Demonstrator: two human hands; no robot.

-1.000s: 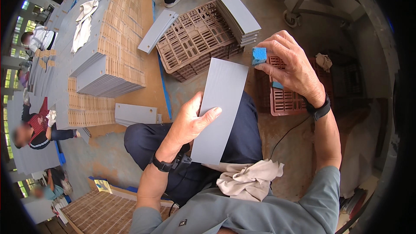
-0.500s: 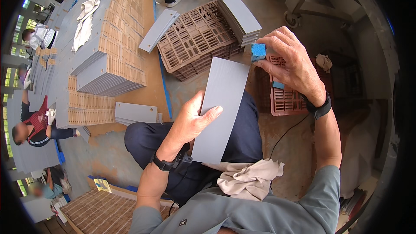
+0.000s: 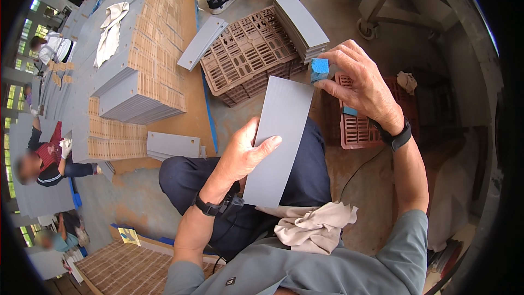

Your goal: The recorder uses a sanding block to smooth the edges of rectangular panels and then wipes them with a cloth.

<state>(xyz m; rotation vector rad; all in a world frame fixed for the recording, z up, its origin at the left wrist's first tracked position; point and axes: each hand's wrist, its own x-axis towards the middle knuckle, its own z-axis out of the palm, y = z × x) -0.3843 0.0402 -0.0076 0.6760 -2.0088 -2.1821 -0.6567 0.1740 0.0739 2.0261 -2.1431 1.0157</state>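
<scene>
My left hand (image 3: 243, 150) grips a flat grey panel (image 3: 281, 136) by its left side, thumb on the top face, the fingers beneath partly hidden. The panel lies tilted over my knees, its long side running away from me. A small blue sponge block (image 3: 320, 69) is pinched between the thumb and fingers of my right hand (image 3: 363, 79). That sponge hovers at the panel's far right corner; whether it touches I cannot tell. A crumpled beige cloth (image 3: 316, 226) rests on my lap.
An upturned brown plastic crate (image 3: 248, 49) stands ahead, with stacked grey panels (image 3: 301, 19) on its right and more panels (image 3: 202, 43) at its left. A reddish crate (image 3: 357, 131) holds another blue piece (image 3: 350, 111). Tall panel stacks (image 3: 136, 93) fill the left. Other people work nearby.
My right hand has moved slightly left and down with the sponge, closer to the panel's far corner. My left hand keeps its hold on the panel.
</scene>
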